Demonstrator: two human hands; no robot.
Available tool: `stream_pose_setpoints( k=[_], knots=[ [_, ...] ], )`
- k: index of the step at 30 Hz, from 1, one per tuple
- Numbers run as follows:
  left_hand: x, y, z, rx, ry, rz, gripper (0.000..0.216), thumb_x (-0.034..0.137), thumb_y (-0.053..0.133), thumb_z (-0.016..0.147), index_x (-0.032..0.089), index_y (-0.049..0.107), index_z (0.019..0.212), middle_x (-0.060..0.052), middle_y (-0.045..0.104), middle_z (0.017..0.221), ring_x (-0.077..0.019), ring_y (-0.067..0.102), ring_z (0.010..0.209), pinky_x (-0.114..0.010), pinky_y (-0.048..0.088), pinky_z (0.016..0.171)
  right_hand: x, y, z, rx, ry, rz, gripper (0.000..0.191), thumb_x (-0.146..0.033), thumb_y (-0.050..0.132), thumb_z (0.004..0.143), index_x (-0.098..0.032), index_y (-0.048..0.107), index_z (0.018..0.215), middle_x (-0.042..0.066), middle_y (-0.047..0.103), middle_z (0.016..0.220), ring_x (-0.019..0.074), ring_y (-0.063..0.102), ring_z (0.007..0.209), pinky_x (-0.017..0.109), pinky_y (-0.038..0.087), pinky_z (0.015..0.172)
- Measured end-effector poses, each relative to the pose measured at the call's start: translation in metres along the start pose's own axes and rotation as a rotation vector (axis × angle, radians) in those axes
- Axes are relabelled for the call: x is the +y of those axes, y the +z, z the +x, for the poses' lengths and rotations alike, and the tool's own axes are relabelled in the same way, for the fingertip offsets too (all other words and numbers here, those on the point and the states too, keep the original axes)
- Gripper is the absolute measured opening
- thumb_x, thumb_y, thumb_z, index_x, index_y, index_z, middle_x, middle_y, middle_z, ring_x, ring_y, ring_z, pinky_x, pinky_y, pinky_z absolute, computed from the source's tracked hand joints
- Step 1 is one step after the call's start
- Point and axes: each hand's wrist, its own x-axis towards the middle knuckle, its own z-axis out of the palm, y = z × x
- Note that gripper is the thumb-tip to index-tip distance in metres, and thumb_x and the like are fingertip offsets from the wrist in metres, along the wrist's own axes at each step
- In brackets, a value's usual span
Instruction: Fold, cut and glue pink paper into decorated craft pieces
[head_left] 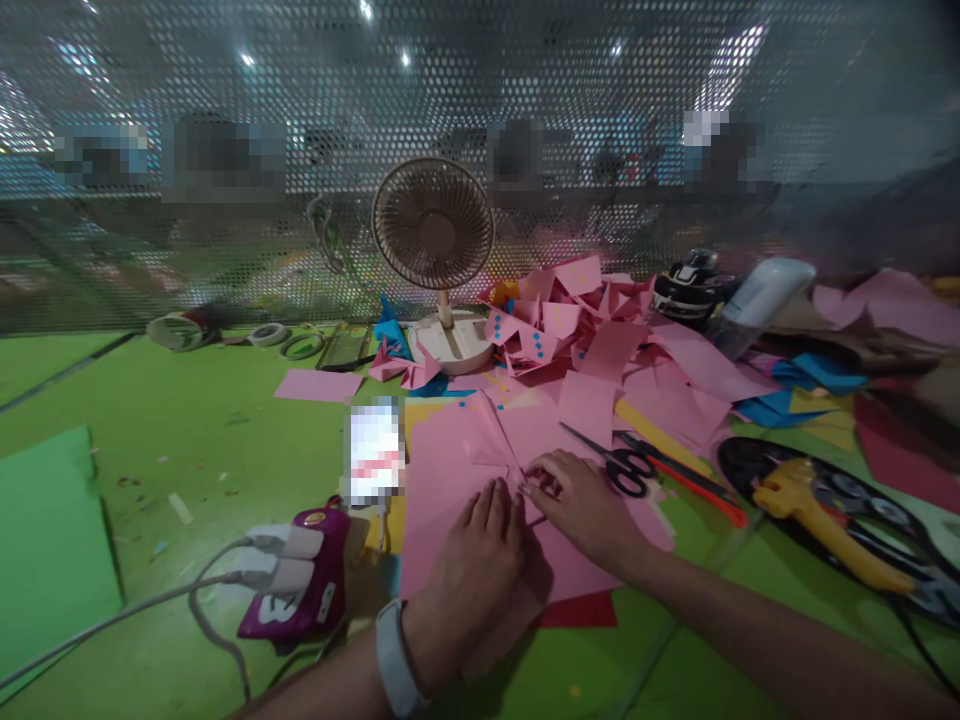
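My left hand (484,540), with a grey band on the wrist, lies flat on pink paper, its fingers stretched out and close together. My right hand (574,500) is beside it, thumb and index finger pinched at the edge of a folded pink paper piece (487,438). That piece rests on larger pink sheets (431,480) in front of me. Just past my right hand lie black-handled scissors (628,468) and an orange-and-black cutter (694,480). What is under my left palm is hidden.
A small fan (435,230) stands at the back beside a heap of folded pink paper (555,315). To the left are a lit phone (373,450) and a purple power strip (322,560) with cords. On the right sit a yellow-handled tool (832,525) and a bottle (765,300).
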Motion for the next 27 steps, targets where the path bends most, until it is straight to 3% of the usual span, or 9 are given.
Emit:
stream_pose_setpoints(
  k=[9,20,27],
  knots=[
    [0.0007,0.0018,-0.0006,0.023,-0.013,-0.002,0.044,0.016,0.041,0.081,0.001,0.042,0.122,-0.024,0.043,0.128,-0.0308,0.04,0.12,-0.043,0.038,0.094,0.0018,0.0016,-0.0012,0.024,0.002,-0.025,0.014,-0.036,0.05,0.082,-0.025,0.054,0.09,0.0,0.059,0.086,0.0161,0.052,0.079,0.03,0.035,0.072],
    [0.0,0.0055,-0.001,0.044,-0.004,0.009,0.046,0.014,0.04,0.081,0.001,0.04,0.125,-0.023,0.043,0.129,-0.0304,0.039,0.121,-0.043,0.036,0.096,-0.0041,0.0013,-0.0032,0.015,-0.217,-0.288,0.016,-0.022,0.043,0.088,-0.024,0.058,0.095,0.002,0.058,0.085,0.0172,0.05,0.086,0.033,0.029,0.079],
    [0.0002,0.0074,-0.0006,0.034,-0.006,0.0,0.045,0.014,0.041,0.081,0.001,0.041,0.124,-0.024,0.042,0.129,-0.0302,0.038,0.122,-0.044,0.036,0.096,-0.0081,-0.0027,-0.0056,0.011,-0.258,-0.385,0.017,-0.02,0.045,0.087,-0.024,0.059,0.094,0.003,0.055,0.081,0.0173,0.048,0.083,0.034,0.026,0.077]
  ],
)
